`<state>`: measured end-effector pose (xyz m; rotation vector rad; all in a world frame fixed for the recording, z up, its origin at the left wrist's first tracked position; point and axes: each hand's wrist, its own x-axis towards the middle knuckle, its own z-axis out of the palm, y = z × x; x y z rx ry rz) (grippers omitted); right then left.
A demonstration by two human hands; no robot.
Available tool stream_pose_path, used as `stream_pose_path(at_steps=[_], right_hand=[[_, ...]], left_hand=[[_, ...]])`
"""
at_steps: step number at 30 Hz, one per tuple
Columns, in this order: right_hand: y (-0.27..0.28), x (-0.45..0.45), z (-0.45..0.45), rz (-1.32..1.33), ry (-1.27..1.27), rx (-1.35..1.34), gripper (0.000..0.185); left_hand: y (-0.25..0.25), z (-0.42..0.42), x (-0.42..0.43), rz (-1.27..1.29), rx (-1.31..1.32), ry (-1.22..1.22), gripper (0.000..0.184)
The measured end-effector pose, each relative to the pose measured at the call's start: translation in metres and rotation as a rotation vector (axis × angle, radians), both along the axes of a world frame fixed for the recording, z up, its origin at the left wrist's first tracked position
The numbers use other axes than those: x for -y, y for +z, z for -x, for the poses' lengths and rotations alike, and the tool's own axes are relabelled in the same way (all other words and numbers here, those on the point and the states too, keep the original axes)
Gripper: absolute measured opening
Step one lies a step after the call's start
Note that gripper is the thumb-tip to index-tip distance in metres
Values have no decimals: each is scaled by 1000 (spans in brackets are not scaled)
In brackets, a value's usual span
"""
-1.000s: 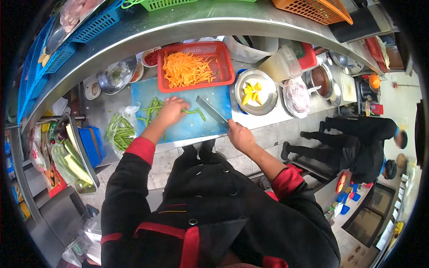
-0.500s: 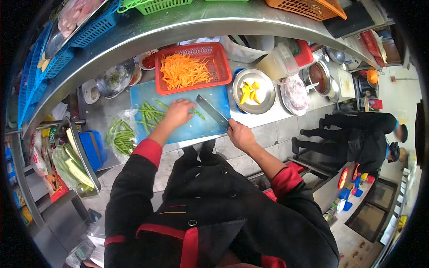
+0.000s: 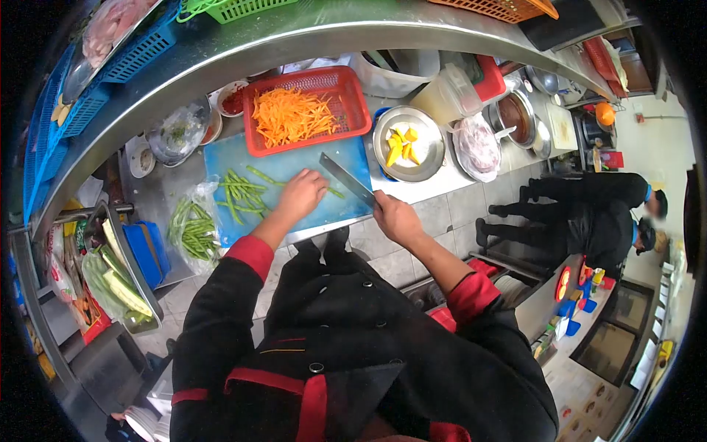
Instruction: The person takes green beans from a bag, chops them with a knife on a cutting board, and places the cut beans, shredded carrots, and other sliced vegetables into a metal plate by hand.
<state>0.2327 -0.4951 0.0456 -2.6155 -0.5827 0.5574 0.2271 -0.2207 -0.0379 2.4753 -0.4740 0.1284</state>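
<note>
My right hand (image 3: 398, 218) is wrapped round the handle of a cleaver (image 3: 347, 179), whose blade points up and left over the blue cutting board (image 3: 294, 156). My left hand (image 3: 303, 193) rests on the board with fingers pressed on green beans; the end of one bean (image 3: 335, 193) shows beyond its fingers toward the blade. More loose green beans (image 3: 241, 193) lie left of that hand, and a clear bag of beans (image 3: 196, 230) sits at the board's left edge. Behind the board stands a red basket (image 3: 361, 110) of orange shreds (image 3: 291, 116).
A metal bowl (image 3: 431, 163) with yellow pieces is right of the board, beside a bagged bowl (image 3: 479, 146) and a plastic container (image 3: 446, 97). A steel shelf edge (image 3: 331, 46) runs above. Two people (image 3: 589, 214) stand far right. A vegetable tray (image 3: 151, 313) is at left.
My left hand has moved slightly right, closer to the blade, uncovering more beans behind it. The cleaver stays in my right hand. The view has shifted a little.
</note>
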Motion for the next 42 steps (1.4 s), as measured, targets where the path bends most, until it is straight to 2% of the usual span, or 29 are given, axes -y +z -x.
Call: stream_pose_path(at_steps=[4, 11, 13, 16, 17, 21, 26, 29, 32, 35, 37, 40, 42], right_hand=[[10, -10, -8, 53, 91, 6, 25], [17, -13, -7, 227, 186, 1, 26], [10, -16, 1, 240, 118, -12, 24], [-28, -30, 7, 115, 102, 59, 21], [-31, -32, 0, 154, 134, 47, 19], [17, -24, -1, 215, 148, -39, 20], [-29, -27, -1, 123, 115, 71, 22], [19, -29, -4, 201, 137, -60, 19], [-37, -28, 9, 155, 103, 15, 19], [-4, -33, -8, 154, 148, -48, 19], [26, -32, -5, 210, 143, -105, 19], [-33, -33, 6, 183, 78, -81, 19], [-31, -30, -5, 136, 107, -35, 19]], left_hand=[[-5, -4, 8, -32, -69, 31, 9], [-12, 2, 11, 37, -9, 48, 9], [-12, 3, 13, 14, -20, 62, 10], [-15, 4, 15, 33, -22, 72, 13], [-15, 1, 15, 30, -16, 73, 13], [-14, 6, 15, 14, 6, 58, 14], [-7, 4, 19, 27, 131, 99, 6], [-12, 10, 16, 26, 82, 73, 6], [-11, 12, 19, 49, 137, 85, 6], [-13, 16, 19, 48, 101, 123, 5], [-11, 12, 16, 67, 184, 69, 5], [-12, 13, 19, 35, 148, 102, 6], [-10, 5, 18, 48, 151, 107, 7]])
